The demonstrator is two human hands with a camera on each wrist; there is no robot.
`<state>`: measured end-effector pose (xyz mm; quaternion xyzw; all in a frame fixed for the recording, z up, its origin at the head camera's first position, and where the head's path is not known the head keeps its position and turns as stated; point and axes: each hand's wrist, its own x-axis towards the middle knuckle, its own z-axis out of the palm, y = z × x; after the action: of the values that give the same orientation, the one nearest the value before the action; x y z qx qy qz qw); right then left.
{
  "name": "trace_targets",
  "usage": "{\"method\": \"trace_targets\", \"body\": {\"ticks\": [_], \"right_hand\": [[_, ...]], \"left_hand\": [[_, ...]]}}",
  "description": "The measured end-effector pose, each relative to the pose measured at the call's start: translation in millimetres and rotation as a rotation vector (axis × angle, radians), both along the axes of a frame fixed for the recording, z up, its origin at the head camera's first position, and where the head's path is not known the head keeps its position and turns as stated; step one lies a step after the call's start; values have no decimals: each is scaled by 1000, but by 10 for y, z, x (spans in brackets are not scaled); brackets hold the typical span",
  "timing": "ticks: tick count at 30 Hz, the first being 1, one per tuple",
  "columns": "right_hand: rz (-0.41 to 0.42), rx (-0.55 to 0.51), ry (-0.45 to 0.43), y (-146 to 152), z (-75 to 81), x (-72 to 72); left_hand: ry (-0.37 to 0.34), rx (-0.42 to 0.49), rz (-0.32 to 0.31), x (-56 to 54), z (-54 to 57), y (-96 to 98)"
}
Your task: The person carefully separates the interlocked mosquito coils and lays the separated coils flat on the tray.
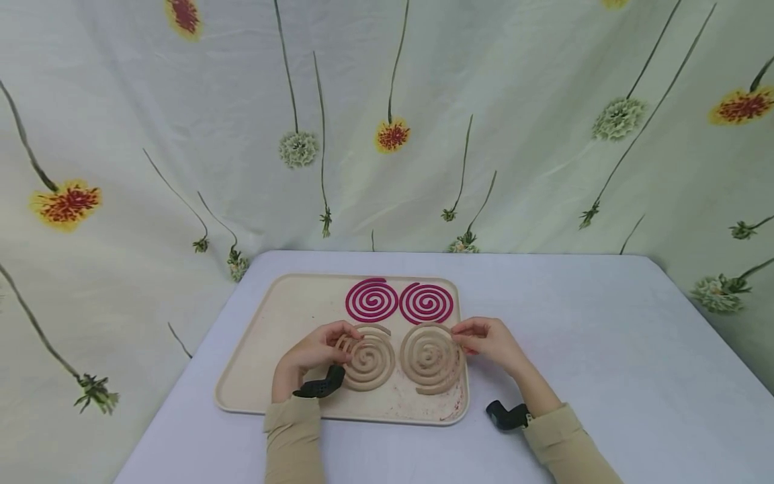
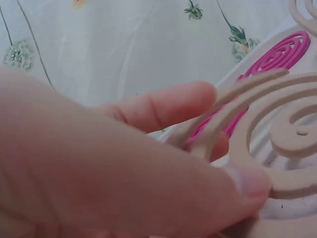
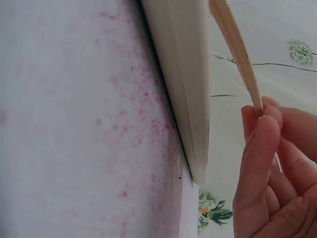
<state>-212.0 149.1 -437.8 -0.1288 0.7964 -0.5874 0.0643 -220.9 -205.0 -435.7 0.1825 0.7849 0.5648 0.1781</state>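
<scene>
Two tan mosquito coils are over the near right part of a cream tray (image 1: 284, 316). My left hand (image 1: 320, 349) pinches the outer rings of the left tan coil (image 1: 367, 363); in the left wrist view its thumb (image 2: 247, 183) lies on top. At the other side, my right hand (image 1: 491, 341) pinches the right edge of the right tan coil (image 1: 431, 356). The right wrist view shows this coil (image 3: 240, 54) edge-on between thumb and fingers, raised above the tray. Two magenta mosquito coils, one left (image 1: 371, 300) and one right (image 1: 426, 302), lie side by side behind the tan ones.
The tray lies on a white-covered table (image 1: 568, 336); its rim (image 3: 183, 89) shows in the right wrist view. Reddish specks mark the tray's near right corner (image 1: 444, 407). A flower-printed curtain (image 1: 363, 188) hangs behind the table. Black wrist cameras sit on both wrists.
</scene>
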Motion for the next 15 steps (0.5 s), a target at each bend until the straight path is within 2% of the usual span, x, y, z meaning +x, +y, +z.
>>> {"method": "trace_targets", "body": {"ticks": [4, 7, 10, 15], "right_hand": [[-9, -1, -12, -30, 21, 17], [-1, 40, -7, -38, 39, 23], [16, 103, 21, -28, 63, 27], [26, 168, 80, 24, 154, 56]], "left_hand": [[-15, -28, 80, 22, 20, -3], [-26, -49, 149, 47, 58, -4], [39, -101, 189, 66, 106, -7], [189, -133, 202, 78, 207, 9]]}}
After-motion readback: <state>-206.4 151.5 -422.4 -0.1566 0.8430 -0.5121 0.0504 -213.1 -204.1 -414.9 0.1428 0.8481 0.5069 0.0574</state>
